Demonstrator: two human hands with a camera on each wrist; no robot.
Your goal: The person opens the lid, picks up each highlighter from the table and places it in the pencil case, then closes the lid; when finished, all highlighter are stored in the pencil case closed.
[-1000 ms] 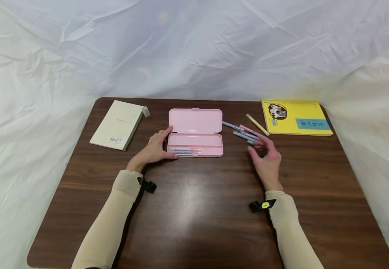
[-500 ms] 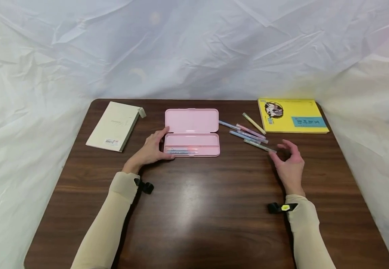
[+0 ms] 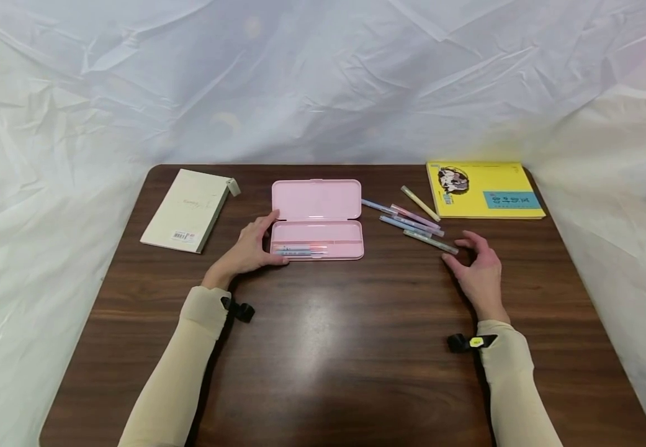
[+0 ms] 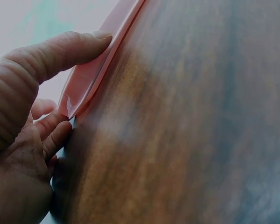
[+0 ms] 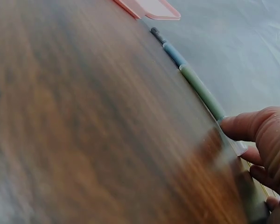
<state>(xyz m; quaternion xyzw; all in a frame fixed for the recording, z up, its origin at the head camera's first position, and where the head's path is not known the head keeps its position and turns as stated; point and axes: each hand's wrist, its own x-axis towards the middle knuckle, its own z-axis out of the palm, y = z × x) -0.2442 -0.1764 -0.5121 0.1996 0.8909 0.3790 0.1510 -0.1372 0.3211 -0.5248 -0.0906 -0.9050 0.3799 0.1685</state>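
An open pink pencil case (image 3: 317,231) lies on the table with its lid folded back; a couple of pens (image 3: 300,249) rest in its front compartment. My left hand (image 3: 249,247) grips the case's left end, thumb over the front rim (image 4: 86,86) and fingers at the side. Right of the case, several pastel pens (image 3: 409,223) lie in a loose, overlapping group. At the right end of the nearest one, a green pen (image 5: 203,92), my right hand (image 3: 480,273) pinches the clear tip between thumb and index finger. Its other fingers are curled behind.
A cream notebook (image 3: 185,211) with a small pale block (image 3: 234,186) at its corner lies at the left. A yellow book (image 3: 487,189) sits at the back right, with a yellow pen (image 3: 420,203) beside it. White cloth (image 3: 323,81) hangs behind the table.
My right hand has moved right from above the pens to the green pen's right end, uncovering the pens. My left hand stays on the pencil case. The view has shifted slightly.
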